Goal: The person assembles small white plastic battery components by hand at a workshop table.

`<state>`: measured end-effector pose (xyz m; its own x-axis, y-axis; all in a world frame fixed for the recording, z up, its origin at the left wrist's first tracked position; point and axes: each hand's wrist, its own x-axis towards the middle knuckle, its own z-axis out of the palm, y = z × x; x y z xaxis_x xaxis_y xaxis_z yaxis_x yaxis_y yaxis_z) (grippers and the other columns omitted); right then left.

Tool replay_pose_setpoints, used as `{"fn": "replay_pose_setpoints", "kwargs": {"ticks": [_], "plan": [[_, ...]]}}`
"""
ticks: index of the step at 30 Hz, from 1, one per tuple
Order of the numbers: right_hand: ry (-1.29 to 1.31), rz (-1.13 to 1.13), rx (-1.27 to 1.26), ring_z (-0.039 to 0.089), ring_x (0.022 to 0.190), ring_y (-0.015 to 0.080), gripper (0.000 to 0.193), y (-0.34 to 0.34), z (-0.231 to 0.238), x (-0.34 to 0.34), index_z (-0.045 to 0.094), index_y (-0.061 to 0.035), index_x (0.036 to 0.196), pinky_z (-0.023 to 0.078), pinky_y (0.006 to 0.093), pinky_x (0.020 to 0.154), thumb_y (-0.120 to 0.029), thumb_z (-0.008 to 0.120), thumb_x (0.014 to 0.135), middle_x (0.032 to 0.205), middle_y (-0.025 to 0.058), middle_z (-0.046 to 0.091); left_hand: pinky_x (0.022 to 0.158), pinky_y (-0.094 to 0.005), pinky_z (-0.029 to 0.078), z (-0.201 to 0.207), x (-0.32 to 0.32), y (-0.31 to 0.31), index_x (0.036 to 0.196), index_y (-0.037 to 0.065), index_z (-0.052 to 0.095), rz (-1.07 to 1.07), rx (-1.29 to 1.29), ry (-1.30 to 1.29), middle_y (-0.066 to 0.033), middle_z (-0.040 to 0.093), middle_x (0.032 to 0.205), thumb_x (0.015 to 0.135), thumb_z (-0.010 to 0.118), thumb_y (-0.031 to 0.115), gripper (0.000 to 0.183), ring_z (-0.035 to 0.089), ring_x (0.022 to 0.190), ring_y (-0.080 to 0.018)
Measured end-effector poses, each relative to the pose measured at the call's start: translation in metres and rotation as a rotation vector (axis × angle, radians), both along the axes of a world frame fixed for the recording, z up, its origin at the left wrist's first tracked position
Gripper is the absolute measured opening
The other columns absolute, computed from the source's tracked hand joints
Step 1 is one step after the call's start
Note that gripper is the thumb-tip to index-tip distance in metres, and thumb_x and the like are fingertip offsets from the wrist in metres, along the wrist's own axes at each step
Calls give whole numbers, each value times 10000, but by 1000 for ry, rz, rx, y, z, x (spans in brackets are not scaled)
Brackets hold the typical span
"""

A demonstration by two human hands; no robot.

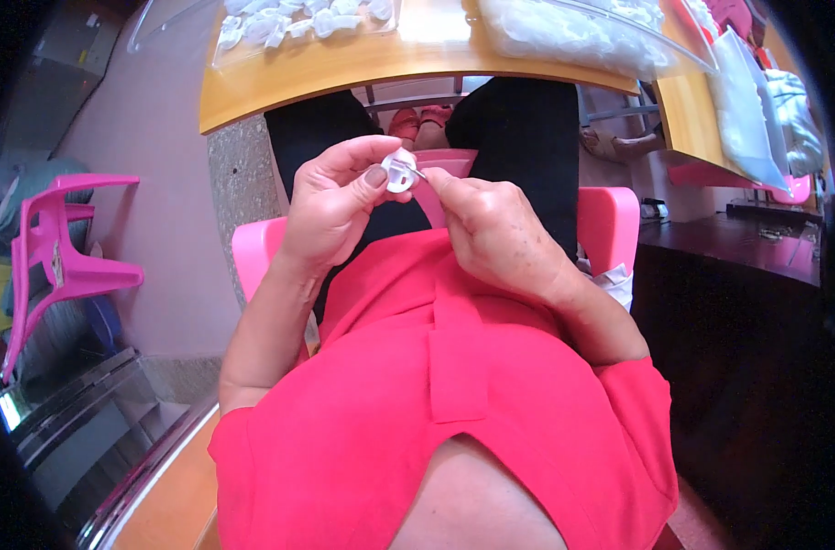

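Note:
Above my lap, my left hand (333,197) pinches a small round white plastic part (400,171) between thumb and fingers. The part has a hollow face with a dark slot in it. From the right, my right hand (500,225) is closed around a thin metal tool (419,172), and only a short length of it shows. Its tip meets the white part, though whether it is inside or just against it I cannot tell. The rest of the tool is hidden in my right fist.
A wooden table (344,82) stands ahead of my knees. On it are a clear tray (395,26) of white plastic parts and a larger clear bin (692,57) of similar pieces. A pink plastic chair (42,247) is at the left, and a dark cabinet (711,321) at the right.

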<state>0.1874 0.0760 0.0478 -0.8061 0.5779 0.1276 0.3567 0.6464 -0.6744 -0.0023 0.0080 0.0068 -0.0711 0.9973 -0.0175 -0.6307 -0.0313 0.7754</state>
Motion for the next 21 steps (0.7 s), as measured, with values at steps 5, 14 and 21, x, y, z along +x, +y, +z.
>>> {"fn": "replay_pose_setpoints", "kwargs": {"ticks": [5, 14, 21], "plan": [[53, -22, -72, 641, 768, 395, 328, -2, 3, -4, 557, 55, 1150, 514, 389, 649, 79, 497, 828, 823, 261, 612, 851, -326, 539, 2, 3, -1, 1195, -35, 562, 49, -20, -17, -137, 639, 1081, 891, 589, 10, 308, 633, 943, -184], [132, -37, -32, 627, 699, 400, 279, -4, -9, -7, 529, 49, 1071, 504, 459, 611, 22, 519, 793, 739, 247, 603, 900, -372, 524, -3, 2, -1, 1246, -23, 527, 50, 2, 33, -176, 613, 1161, 895, 589, 36, 361, 622, 1029, -238], [161, -7, 42, 620, 645, 374, 332, -4, -14, -7, 506, 62, 1107, 500, 441, 557, 15, 537, 779, 712, 213, 596, 899, -291, 516, 1, 3, -1, 1210, -46, 550, 61, -24, -9, -138, 630, 1101, 864, 610, -33, 351, 621, 997, -181]]}}
